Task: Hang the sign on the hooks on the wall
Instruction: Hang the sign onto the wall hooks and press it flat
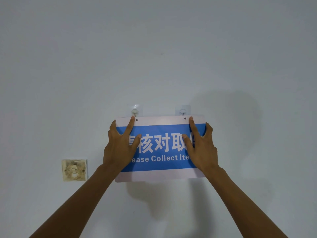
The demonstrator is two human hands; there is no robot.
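A blue and white sign [160,152] with white lettering is held flat against the pale wall. My left hand [120,146] grips its left edge, index finger stretched up to the top corner. My right hand [200,146] grips the right edge the same way. Two small holes sit near the sign's top edge. The left clear adhesive hook [135,111] and the right clear adhesive hook [182,111] are stuck to the wall just above the sign's top edge. The holes lie slightly below and to the right of the hooks.
A stained, yellowed wall socket plate [74,170] sits to the lower left of the sign. The rest of the wall [154,48] is bare pale paint, with my arms' shadows below and right of the sign.
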